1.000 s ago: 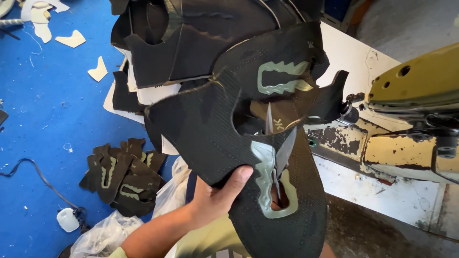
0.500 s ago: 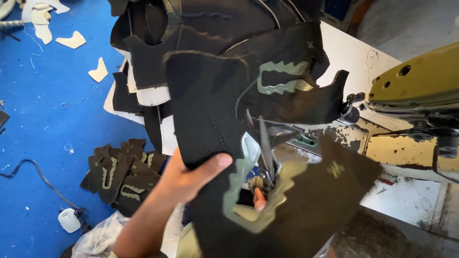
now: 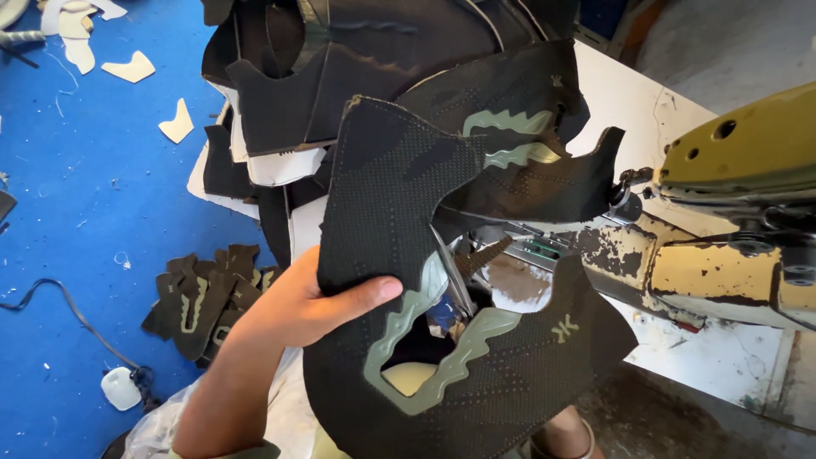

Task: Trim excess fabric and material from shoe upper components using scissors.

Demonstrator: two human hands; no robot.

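Starting at the left of the sewing machine (image 3: 731, 212), the blue floor (image 3: 76, 195) carries a small heap of cut pieces (image 3: 204, 297), well apart from me, and pale scraps (image 3: 132, 66) beyond. Now my left hand (image 3: 293, 306): half a second ago my thumb was lower on the panel, and now it lies flat across the lower edge of the tall flap, the shoe upper (image 3: 408, 280) swung more upright and opened wider, its pale green trim (image 3: 442, 357) turned full toward me. I read that as the piece being laid out for trimming or checking rather than put down. My left fingers are closed on it, thumb in front, the rest hidden behind the fabric. Moving right, scissors (image 3: 450, 276) show through the cut-out, blades pointing up toward the machine; a second ago they sat lower in that opening. My right hand is behind the upper, so whether it grips tight I can't tell. The upper hangs left of and below the machine arm, clear of it, with the stack of black uppers (image 3: 365, 76) behind on the white table (image 3: 646, 110).
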